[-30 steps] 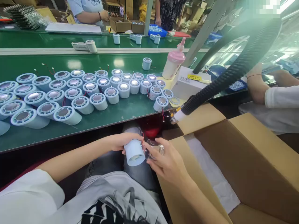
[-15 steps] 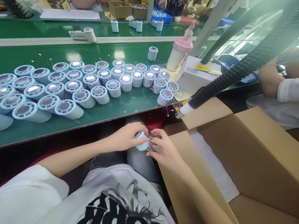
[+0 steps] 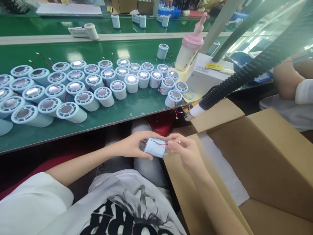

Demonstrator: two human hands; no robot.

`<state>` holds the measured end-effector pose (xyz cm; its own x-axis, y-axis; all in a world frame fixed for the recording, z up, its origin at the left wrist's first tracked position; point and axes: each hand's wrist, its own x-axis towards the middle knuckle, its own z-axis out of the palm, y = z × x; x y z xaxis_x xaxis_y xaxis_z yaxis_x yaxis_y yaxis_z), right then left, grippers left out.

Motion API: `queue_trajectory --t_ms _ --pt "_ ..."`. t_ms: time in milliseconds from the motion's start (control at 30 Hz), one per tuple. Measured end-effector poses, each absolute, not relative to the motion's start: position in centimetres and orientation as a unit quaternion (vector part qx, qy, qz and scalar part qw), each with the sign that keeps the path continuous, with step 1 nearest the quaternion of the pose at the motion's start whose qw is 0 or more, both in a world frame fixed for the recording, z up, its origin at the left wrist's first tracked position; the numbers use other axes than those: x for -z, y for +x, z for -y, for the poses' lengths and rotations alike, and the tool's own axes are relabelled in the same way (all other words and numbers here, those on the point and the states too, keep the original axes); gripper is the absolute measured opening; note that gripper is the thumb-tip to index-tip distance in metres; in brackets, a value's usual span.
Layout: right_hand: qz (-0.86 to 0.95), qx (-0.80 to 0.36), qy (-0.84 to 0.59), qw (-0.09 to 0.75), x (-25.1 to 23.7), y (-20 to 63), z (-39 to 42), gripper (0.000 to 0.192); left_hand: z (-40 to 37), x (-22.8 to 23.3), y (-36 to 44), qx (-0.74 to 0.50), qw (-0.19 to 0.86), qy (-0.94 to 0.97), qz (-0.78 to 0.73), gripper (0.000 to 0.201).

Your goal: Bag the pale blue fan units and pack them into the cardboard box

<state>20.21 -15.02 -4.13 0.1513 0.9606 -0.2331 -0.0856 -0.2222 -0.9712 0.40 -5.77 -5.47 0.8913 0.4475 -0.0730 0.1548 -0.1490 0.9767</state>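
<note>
Blue cylinder (image 3: 156, 148) lies in a clear sleeve (image 3: 167, 151) above the lap (image 3: 144, 168), left hand (image 3: 134, 143) curled around both, right hand (image 3: 187, 149) pinched shut, seemingly on the red wire (image 3: 161, 144), best drawn through gently.

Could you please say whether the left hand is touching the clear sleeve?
Touching: the head view shows the left hand curled around one end of the clear sleeve.

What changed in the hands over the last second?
The light-blue cylinder moved right, from beside the clear cover to apparently inside it. The left hand now holds the cover; the right hand is at its right end, grip unclear. Unchanged: standing cylinders on the green bench, open carton.
</note>
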Motion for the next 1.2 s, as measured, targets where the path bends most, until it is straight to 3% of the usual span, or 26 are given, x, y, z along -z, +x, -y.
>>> queue_trajectory --t_ms 133,233,300,733,1200 --pt "0.508 -0.474 -0.527 0.489 4.4 20.6 15.4 0.017 6.4 5.3 0.7 -0.146 0.723 0.631 -0.239 0.064" --pt "0.653 -0.341 -0.532 0.417 4.7 20.8 16.3 0.034 6.7 5.2 0.6 -0.144 0.763 0.58 -0.246 0.063" --pt "0.684 -0.296 -0.536 0.396 4.9 20.9 16.9 0.033 6.7 4.9 0.5 -0.125 0.763 0.589 -0.233 0.065" --pt "0.549 -0.472 -0.539 0.431 3.1 20.8 17.0 0.042 6.5 3.9 -0.3 -0.149 0.657 0.718 -0.176 0.073" --pt "0.388 -0.614 -0.526 0.443 3.2 20.3 16.4 0.041 6.1 3.8 -0.3 -0.149 0.632 0.744 -0.159 0.075"
